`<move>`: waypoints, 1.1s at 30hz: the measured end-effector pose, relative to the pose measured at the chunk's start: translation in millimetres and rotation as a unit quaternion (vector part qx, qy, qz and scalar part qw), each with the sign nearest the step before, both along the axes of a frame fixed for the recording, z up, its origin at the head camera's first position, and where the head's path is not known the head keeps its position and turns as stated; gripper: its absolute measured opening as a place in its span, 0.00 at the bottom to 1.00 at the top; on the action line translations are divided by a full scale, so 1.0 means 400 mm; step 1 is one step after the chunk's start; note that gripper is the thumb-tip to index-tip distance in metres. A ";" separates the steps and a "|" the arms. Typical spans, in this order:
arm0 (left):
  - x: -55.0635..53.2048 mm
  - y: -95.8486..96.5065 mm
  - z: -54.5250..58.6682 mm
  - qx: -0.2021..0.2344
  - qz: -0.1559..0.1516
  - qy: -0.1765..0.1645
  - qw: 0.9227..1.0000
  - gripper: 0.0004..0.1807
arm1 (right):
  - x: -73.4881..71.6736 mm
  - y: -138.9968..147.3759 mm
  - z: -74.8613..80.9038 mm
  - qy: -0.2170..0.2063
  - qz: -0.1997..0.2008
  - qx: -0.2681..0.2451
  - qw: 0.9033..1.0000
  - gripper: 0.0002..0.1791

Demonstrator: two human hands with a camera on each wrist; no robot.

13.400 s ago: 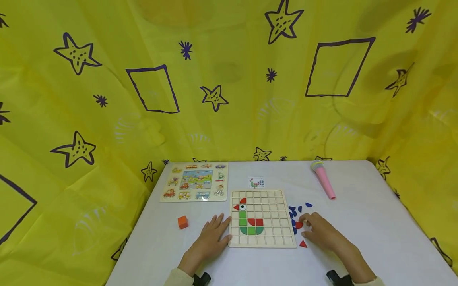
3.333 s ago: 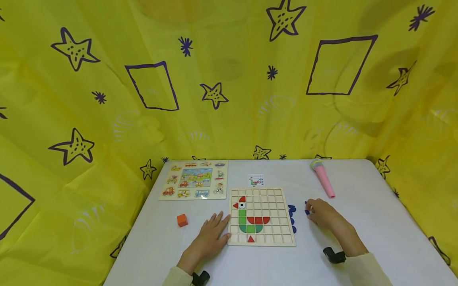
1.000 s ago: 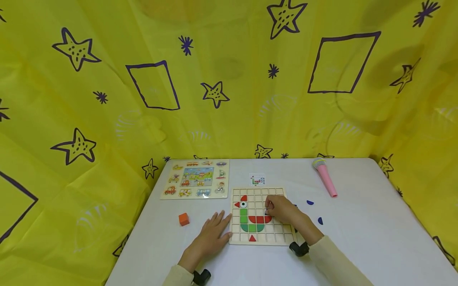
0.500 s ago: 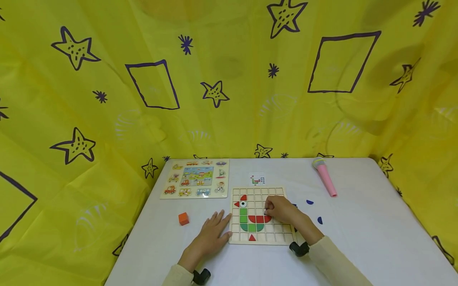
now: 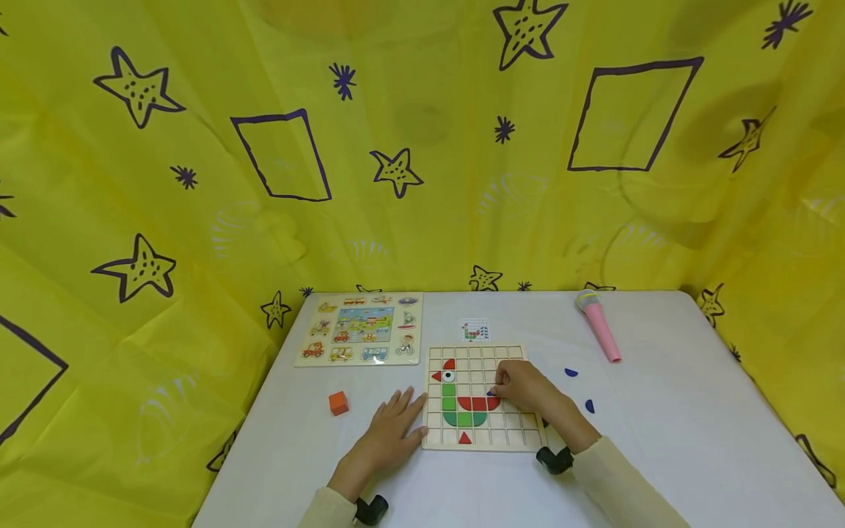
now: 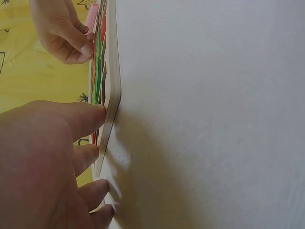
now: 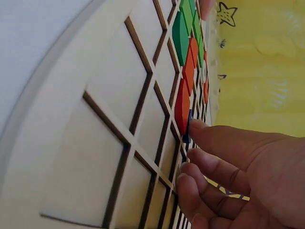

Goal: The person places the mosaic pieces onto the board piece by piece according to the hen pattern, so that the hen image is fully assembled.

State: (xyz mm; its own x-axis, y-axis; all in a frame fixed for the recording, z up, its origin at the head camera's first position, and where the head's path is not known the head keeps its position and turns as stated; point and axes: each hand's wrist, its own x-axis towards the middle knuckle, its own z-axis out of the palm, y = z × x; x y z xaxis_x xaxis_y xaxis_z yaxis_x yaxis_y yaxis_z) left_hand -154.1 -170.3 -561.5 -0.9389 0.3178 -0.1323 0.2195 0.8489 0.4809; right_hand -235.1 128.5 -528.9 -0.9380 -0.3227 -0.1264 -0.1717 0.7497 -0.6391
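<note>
Left hand: fingers spread, thumb touching the edge of the gridded board. Right hand: above the board, fingers curled, thumb and finger nearly together, pinching a small blue piece. Piece is at the thumb tip, just beyond the red row. Right wrist view shows this contact; left wrist view hides it. Only the head view shows the bird card, beyond the board.
</note>
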 end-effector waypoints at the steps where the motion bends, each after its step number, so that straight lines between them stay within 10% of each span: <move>1: 0.000 0.000 0.002 0.001 0.001 0.000 1.000 0.35 | 0.000 -0.001 -0.002 0.001 -0.001 0.004 1.000 0.11; 33: 0.000 0.000 -0.001 0.008 -0.002 0.001 1.000 0.35 | 0.016 -0.019 -0.004 -0.011 0.001 -0.003 1.000 0.05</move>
State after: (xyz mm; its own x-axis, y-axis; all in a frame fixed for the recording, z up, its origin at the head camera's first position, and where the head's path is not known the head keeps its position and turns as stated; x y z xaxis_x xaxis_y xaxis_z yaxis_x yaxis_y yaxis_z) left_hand -154.3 -170.2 -562.1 -0.9377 0.3239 -0.1255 0.2240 0.8400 0.4943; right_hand -228.7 120.7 -530.6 -0.9344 -0.3251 -0.1455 -0.1585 0.7453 -0.6476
